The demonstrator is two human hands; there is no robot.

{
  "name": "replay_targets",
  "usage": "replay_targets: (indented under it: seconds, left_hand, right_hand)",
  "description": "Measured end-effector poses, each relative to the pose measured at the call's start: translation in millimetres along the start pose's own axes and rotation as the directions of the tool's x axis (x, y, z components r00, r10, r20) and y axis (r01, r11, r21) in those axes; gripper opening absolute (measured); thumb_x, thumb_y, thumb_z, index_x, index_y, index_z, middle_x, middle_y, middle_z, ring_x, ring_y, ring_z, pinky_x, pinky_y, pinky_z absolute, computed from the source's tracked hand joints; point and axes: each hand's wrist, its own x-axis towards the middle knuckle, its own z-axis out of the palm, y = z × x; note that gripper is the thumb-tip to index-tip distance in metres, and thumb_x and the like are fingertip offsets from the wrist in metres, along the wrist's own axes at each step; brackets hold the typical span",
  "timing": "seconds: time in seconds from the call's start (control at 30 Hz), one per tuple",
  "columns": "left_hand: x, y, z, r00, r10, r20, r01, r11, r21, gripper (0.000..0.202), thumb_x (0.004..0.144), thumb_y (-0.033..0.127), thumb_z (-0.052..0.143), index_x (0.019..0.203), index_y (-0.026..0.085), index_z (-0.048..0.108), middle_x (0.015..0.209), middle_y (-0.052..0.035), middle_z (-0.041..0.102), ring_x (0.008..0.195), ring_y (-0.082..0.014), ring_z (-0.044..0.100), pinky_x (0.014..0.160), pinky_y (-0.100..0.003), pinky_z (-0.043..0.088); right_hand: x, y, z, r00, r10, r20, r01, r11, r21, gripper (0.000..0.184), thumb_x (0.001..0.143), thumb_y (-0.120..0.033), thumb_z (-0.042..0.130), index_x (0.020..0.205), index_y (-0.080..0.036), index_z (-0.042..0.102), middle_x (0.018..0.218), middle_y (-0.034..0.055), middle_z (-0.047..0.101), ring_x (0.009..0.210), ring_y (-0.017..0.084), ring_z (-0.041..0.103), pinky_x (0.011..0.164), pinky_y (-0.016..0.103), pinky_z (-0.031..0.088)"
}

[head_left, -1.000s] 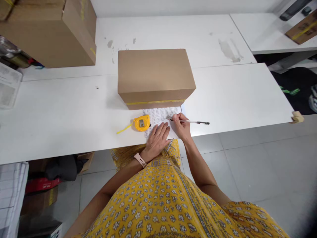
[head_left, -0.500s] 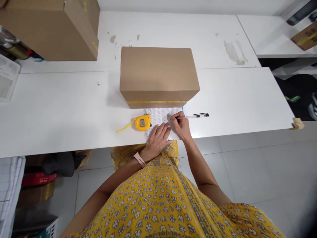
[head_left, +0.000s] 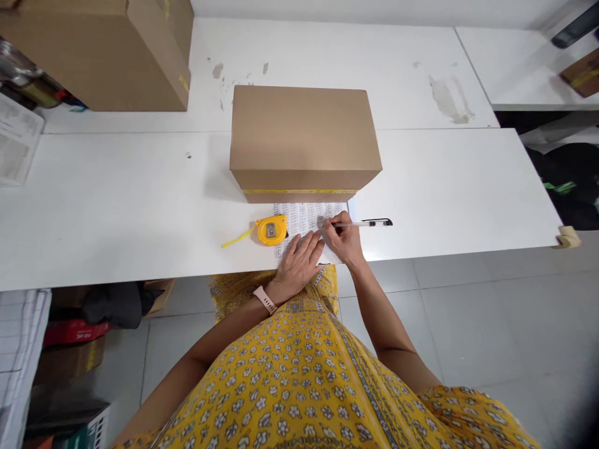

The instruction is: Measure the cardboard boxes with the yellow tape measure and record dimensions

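Note:
My right hand (head_left: pixel 345 240) is closed round a clear pen (head_left: pixel 367 223) with a black cap end, its tip resting on a printed sheet of paper (head_left: pixel 304 218) near the table's front edge. My left hand (head_left: pixel 299 262) lies flat with fingers stretched out on the lower part of that sheet; a pale pink watch sits on its wrist. A yellow tape measure (head_left: pixel 270 230) with a short length of tape pulled out lies just left of the sheet. A closed brown cardboard box (head_left: pixel 304 140) with a yellow strip along its front stands directly behind the paper.
A larger cardboard box (head_left: pixel 107 53) stands at the back left of the white table (head_left: pixel 116 206). Papers (head_left: pixel 16 143) lie at the far left edge. A roll of tape (head_left: pixel 568 237) sits on the table's right corner. Boxes and bags are stored under the table at left.
The pen has shifted slightly in my right hand while its tip stays on the sheet. My left hand stays flat on the paper. The view has drifted a little.

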Motion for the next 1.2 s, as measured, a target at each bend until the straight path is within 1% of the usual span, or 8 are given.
replay_targets:
  seconds: [0.13,0.33,0.5,0.6,0.83,1.03,1.2]
  left_hand:
    - [-1.0,0.2,0.4,1.000,0.000,-0.002,0.000,1.000,-0.017,0.061,0.109,0.045,0.042,0.157,0.007,0.046,0.166,-0.0166,0.041,0.158,-0.0273,0.032,0.132,-0.048,0.026]
    - [-1.4,0.4,0.5,1.000,-0.003,0.014,0.003,1.000,-0.011,0.062,0.109,0.045,0.041,0.158,0.008,0.043,0.167,-0.0162,0.038,0.160,-0.0270,0.029,0.133,-0.048,0.023]
    - [-2.5,0.1,2.2,1.000,0.002,-0.003,-0.002,1.000,-0.022,0.063,0.109,0.045,0.042,0.159,0.007,0.042,0.168,-0.0168,0.038,0.160,-0.0274,0.027,0.133,-0.048,0.021]
    - [-2.7,0.0,3.1,1.000,0.005,-0.016,-0.005,1.000,-0.019,0.063,0.109,0.045,0.041,0.159,0.007,0.042,0.167,-0.0172,0.039,0.160,-0.0277,0.028,0.133,-0.048,0.021]
    - [-1.5,-0.2,1.6,1.000,-0.001,0.019,0.002,0.999,-0.047,0.064,0.108,0.046,0.043,0.159,0.007,0.042,0.167,-0.0173,0.039,0.160,-0.0276,0.028,0.133,-0.048,0.022]
    - [-1.6,-0.2,0.4,1.000,-0.003,0.021,0.003,1.000,-0.029,0.063,0.108,0.046,0.042,0.159,0.008,0.042,0.167,-0.0164,0.039,0.160,-0.0266,0.029,0.133,-0.047,0.021]
    - [-1.8,-0.4,0.4,1.000,0.001,0.000,-0.001,1.000,-0.023,0.063,0.108,0.046,0.044,0.158,0.007,0.044,0.167,-0.0172,0.040,0.159,-0.0273,0.029,0.133,-0.048,0.021]
  right_hand:
    - [0.1,-0.4,0.5,1.000,0.001,0.006,-0.001,1.000,-0.017,0.025,0.088,-0.038,0.066,0.077,-0.026,0.047,0.056,-0.0080,0.046,0.052,0.011,0.043,0.052,0.026,0.036]
    - [-0.2,0.9,0.5,1.000,0.007,0.020,-0.007,1.000,-0.029,0.026,0.089,-0.041,0.066,0.078,-0.026,0.047,0.056,-0.0080,0.047,0.052,0.011,0.044,0.052,0.026,0.036]
    - [0.2,1.0,0.4,1.000,-0.009,0.024,0.010,0.999,-0.046,0.024,0.089,-0.040,0.064,0.078,-0.026,0.047,0.057,-0.0076,0.047,0.052,0.011,0.044,0.053,0.027,0.038]
    - [0.4,0.4,0.2,1.000,-0.007,0.029,0.009,0.998,-0.056,0.024,0.089,-0.039,0.064,0.079,-0.026,0.048,0.057,-0.0074,0.048,0.053,0.012,0.044,0.054,0.027,0.038]
    - [-0.4,-1.3,-0.2,0.999,0.008,0.036,-0.007,0.999,-0.031,0.028,0.088,-0.042,0.067,0.077,-0.025,0.047,0.057,-0.0073,0.048,0.053,0.011,0.043,0.053,0.027,0.036]
    - [-0.6,-0.6,0.9,1.000,0.015,0.011,-0.015,1.000,-0.019,0.025,0.087,-0.035,0.066,0.075,-0.025,0.047,0.057,-0.0075,0.047,0.052,0.011,0.043,0.054,0.028,0.036]
    - [-0.5,0.8,0.9,1.000,0.001,-0.011,-0.001,1.000,0.000,0.025,0.088,-0.037,0.064,0.075,-0.025,0.046,0.056,-0.0080,0.045,0.053,0.011,0.042,0.054,0.027,0.035]
